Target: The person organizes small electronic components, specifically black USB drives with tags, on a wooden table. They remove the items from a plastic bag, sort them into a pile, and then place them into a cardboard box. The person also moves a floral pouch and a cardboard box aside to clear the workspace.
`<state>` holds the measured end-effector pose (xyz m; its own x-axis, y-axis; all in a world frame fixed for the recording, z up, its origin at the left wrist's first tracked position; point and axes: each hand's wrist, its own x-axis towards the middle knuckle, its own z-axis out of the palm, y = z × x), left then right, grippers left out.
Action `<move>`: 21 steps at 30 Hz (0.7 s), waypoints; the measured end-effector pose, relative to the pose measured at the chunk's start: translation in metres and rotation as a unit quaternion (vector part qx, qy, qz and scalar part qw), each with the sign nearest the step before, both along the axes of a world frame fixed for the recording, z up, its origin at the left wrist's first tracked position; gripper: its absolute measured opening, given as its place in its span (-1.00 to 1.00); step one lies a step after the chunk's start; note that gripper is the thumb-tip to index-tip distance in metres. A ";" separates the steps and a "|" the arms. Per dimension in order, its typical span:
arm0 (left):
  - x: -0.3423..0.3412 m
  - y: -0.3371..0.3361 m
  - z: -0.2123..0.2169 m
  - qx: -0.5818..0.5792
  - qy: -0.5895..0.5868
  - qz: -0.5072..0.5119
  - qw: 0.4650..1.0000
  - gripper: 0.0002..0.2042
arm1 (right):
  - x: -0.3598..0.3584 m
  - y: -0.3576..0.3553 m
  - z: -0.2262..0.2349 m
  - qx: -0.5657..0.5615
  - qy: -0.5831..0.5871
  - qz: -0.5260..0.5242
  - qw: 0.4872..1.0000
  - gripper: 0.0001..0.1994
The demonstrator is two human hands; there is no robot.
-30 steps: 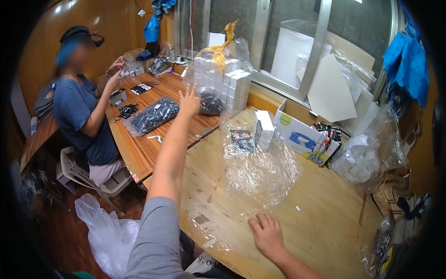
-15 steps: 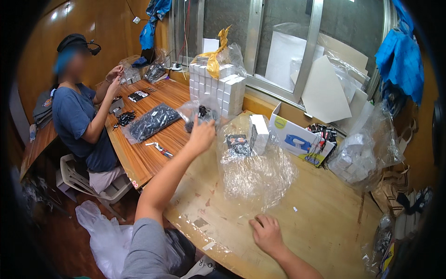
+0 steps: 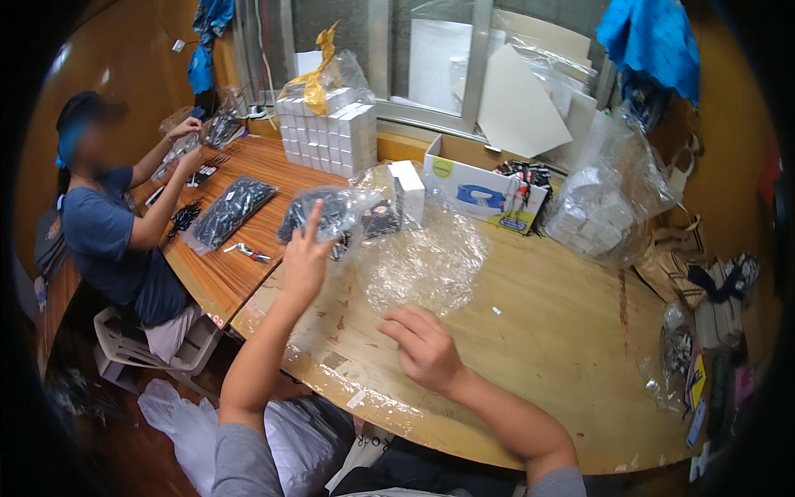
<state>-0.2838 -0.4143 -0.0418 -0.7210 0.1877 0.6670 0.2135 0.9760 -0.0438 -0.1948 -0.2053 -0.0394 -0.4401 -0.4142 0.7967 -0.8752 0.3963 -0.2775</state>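
Note:
My left hand (image 3: pixel 305 263) is over the seam between the two tabletops, gripping the near edge of a clear plastic bag (image 3: pixel 323 211) of small dark pieces. Its index finger points up across the bag, while the other fingers are curled and partly hidden. My right hand (image 3: pixel 424 348), fingers loosely bent and apart, hovers empty above the pale tabletop (image 3: pixel 538 356). Just beyond it lies a crumpled, clear plastic sheet or bag (image 3: pixel 426 261). A white box (image 3: pixel 407 192) stands at the sheet's far edge, beside a dark packet (image 3: pixel 379 219).
Stacked white boxes (image 3: pixel 327 137) stand by the window. A carton (image 3: pixel 484 195) holds cables; a clear bag of white boxes (image 3: pixel 592 207) sits to its right. Left are a dark-filled packet (image 3: pixel 232 211), pliers (image 3: pixel 248 253) and a seated person (image 3: pixel 103 215) handling something small.
My left hand has drawn the bag of dark pieces nearer and rightward. My right hand has lifted off the tabletop and moved toward the crumpled plastic. The view has swung right.

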 end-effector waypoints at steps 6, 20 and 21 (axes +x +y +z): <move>0.028 0.005 0.018 0.093 -0.049 -0.089 0.991 -0.58 | -0.011 -0.030 -0.005 -0.089 -0.112 -0.013 0.990 -0.60; 0.158 0.092 0.026 0.139 -0.346 -0.353 0.858 -0.60 | -0.025 -0.053 -0.039 0.219 -0.245 -0.115 0.937 -0.54; 0.162 0.093 0.030 0.141 -0.393 -0.358 0.835 -0.58 | -0.024 -0.058 -0.054 0.245 -0.233 -0.139 0.931 -0.51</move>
